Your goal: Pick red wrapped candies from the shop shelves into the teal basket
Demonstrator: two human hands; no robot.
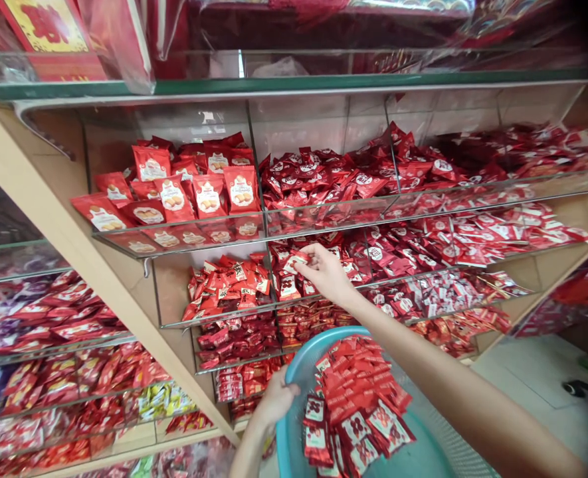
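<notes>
My left hand point(278, 399) grips the rim of a teal plastic basket point(294, 369) at the bottom of the view. Inside lie red candy packets point(356, 375) and red-and-white packets point(356, 428). Up at the second shelf, my right hand point(326, 273) pinches a small red-and-white packet point(296, 261) between thumb and fingers. It is over a compartment of similar packets point(288, 288), beside the glass divider. To the left of that divider sit red packets with black characters on pale labels point(238, 273).
Larger red cookie packets point(174, 198) fill the top-left compartment, with dark red packets point(318, 176) beside them. Glass front lips point(333, 226) edge the shelves. A wooden upright point(89, 285) separates another rack at left. Grey floor point(527, 372) shows at right.
</notes>
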